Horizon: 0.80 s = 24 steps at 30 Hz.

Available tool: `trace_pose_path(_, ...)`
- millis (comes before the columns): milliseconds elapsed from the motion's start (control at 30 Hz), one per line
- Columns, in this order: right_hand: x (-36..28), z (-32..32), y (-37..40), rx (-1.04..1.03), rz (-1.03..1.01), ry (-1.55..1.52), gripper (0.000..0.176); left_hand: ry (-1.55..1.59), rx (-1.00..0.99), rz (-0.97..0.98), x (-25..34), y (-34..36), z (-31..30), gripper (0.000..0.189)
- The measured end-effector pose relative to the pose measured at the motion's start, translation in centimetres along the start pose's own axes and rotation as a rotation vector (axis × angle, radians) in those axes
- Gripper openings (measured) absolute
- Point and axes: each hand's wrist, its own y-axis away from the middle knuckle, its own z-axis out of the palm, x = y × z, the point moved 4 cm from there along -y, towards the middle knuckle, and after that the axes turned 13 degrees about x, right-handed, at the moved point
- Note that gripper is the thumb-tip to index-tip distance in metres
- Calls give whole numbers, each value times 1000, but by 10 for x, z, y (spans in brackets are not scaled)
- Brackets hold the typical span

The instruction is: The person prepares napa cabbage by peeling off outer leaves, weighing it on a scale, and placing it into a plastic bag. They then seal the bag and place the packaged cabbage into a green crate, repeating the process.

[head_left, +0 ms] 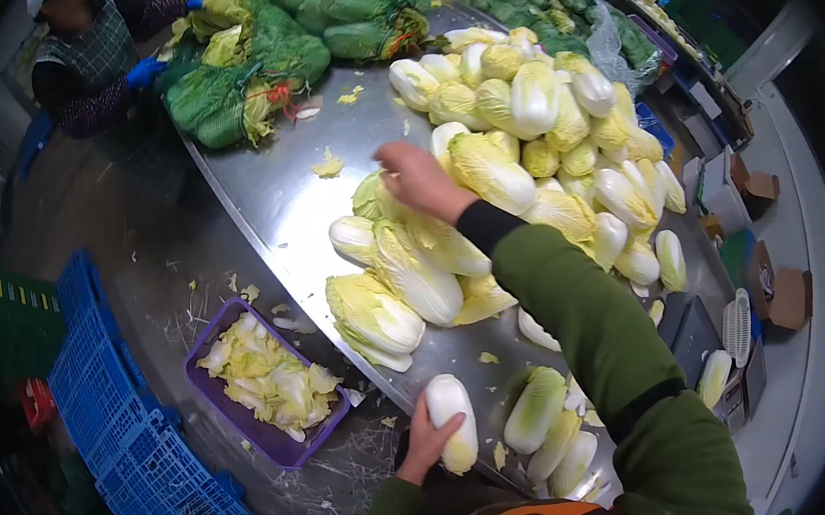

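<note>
My left hand (426, 443) is wrapped around a trimmed napa cabbage (449, 404) near the table's front edge, its white base pointing away from me. With the arm stretched forward, my right hand (422, 182) hovers above the left side of the cabbage pile. Its fingers look curled together, and whatever may be in them is hidden. Just below it lie several leafy napa cabbages (418, 275). Another leafy cabbage (374, 315) rests at the metal table's (270, 192) left edge. Close to my body, several cabbages (537, 409) lie side by side, partly hidden by my sleeve.
A purple crate (291, 457) of loose leaves stands on the floor at left, near blue plastic crates (108, 375). Green net bags (295, 44) of cabbages lie at the table's far end, beside a person in blue gloves (145, 72). A large cabbage heap (534, 99) covers the right.
</note>
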Motion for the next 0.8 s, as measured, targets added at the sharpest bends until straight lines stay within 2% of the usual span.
trace_pose_path(33,2,29,-3,-55,-183,93,26,5,-13,12,-1,2,2,71)
trace_pose_path(100,10,90,-2,-361,-396,524,27,-73,-55,58,-11,1,-3,73)
trace_pose_path(167,33,132,11,-534,-506,685,25,-16,-93,10,1,1,-5,74)
trace_pose_path(200,39,140,9,-530,-499,690,25,23,-84,-20,3,2,-7,74)
trace_pose_path(267,54,148,13,-747,-393,836,24,107,-67,-81,-5,2,-8,73)
trace_pose_path(400,48,126,1,-659,-407,908,22,170,-93,-33,-4,2,-9,72)
trace_pose_path(467,51,84,-25,-346,-349,721,25,163,-85,-44,-6,1,-10,73)
trace_pose_path(533,47,20,-49,-46,-149,566,33,157,-80,-44,-6,1,-11,73)
trace_pose_path(567,56,3,-50,-38,-161,571,33,181,-66,-69,-6,0,-10,71)
trace_pose_path(633,97,-36,-41,280,516,-127,39,197,-74,-89,-13,-2,-10,70)
trace_pose_path(700,81,-61,-21,380,763,-806,41,154,-56,-142,-23,-9,-12,68)
trace_pose_path(767,53,-96,6,410,882,-1130,46,147,-67,-127,-16,-10,-9,60)
trace_pose_path(800,46,-111,27,432,948,-1231,48,243,-46,-263,-17,-12,-11,57)
